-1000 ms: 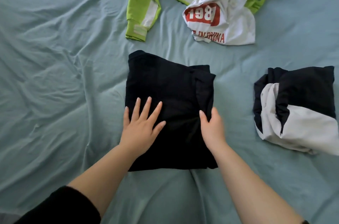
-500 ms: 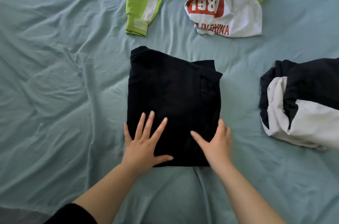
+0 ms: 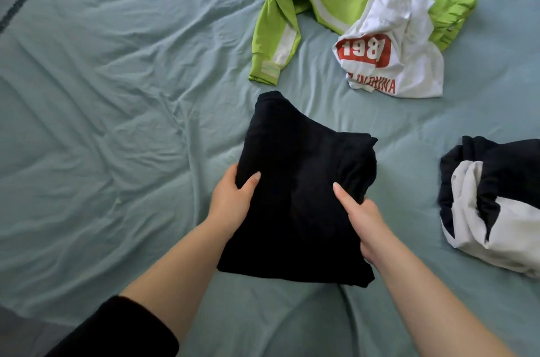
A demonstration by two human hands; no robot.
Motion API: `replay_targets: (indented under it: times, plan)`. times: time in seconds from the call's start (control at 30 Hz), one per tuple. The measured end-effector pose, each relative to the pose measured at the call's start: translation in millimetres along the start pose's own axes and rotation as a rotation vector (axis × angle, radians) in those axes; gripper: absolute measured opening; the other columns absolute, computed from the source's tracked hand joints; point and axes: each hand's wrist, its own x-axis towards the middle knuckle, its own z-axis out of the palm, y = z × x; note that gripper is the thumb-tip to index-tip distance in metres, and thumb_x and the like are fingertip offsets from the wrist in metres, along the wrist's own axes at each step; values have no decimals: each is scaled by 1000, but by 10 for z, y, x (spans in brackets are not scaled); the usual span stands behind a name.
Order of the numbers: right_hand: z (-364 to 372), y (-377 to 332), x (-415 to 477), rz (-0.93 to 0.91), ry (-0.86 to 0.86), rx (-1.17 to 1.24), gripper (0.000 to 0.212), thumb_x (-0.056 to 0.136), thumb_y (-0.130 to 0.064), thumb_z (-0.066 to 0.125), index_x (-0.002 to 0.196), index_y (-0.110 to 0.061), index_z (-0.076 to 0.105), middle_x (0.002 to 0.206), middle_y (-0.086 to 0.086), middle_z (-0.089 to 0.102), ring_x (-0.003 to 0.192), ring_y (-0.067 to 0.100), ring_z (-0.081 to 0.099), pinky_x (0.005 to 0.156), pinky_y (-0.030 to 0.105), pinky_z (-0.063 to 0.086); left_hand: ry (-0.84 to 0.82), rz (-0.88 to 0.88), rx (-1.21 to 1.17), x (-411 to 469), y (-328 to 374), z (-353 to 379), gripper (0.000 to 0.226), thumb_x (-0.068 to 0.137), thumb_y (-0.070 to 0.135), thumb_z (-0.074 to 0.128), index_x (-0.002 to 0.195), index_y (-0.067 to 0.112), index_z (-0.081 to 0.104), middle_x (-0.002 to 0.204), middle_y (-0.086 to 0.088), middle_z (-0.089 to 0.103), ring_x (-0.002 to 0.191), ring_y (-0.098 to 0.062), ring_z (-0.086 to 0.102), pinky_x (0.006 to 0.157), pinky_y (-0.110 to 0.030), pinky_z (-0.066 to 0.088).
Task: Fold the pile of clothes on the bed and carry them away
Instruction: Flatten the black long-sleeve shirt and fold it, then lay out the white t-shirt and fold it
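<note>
While both hands, left (image 3: 230, 199) and right (image 3: 361, 218), are pinching the soft, floppy black garment (image 3: 298, 190) at its sides, I'm supporting it underneath.

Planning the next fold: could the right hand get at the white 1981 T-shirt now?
Probably not yet: the right hand grips the folded black garment, though the white T-shirt lies uncovered beyond it.
</note>
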Motion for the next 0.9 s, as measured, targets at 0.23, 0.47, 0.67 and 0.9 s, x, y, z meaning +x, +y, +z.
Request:
replay_targets:
  times: [0.23, 0.47, 0.67, 0.9]
  plan:
    - [1181, -538, -298, -176, -49, -14, 37, 87, -47, 63, 116, -23, 60, 104, -10, 69, 94, 8, 66, 79, 24, 52, 51, 200, 97, 364, 449, -1403, 21, 90, 27, 66, 110, 25, 61, 90, 22, 66, 82, 12, 63, 72, -6, 46]
    - [2517, -874, 1, -139, -232, 72, 50, 85, -54, 62, 124, -25, 55, 112, -10, 67, 95, 7, 66, 71, 19, 52, 155, 131, 220, 985, 640, -2756, 44, 89, 36, 67, 127, 20, 54, 117, 1, 65, 110, -21, 63, 94, -33, 50]
    - [2788, -189, 274, 134, -302, -107, 70, 84, -51, 65, 138, -12, 46, 131, 2, 59, 117, 22, 58, 103, 40, 45, 86, -440, 603, 988, -448, -3008, 93, 89, 43, 63, 155, 20, 2, 152, -22, 28, 135, -39, 36, 109, -45, 33]
    - [2822, 71, 251, 81, -243, -164, 30, 91, -23, 64, 117, -12, 54, 108, 7, 65, 95, 26, 64, 77, 46, 57, 248, -346, 820, 857, -649, -2813, 64, 92, 23, 57, 148, 26, 27, 141, -20, 39, 126, -43, 42, 107, -47, 35]
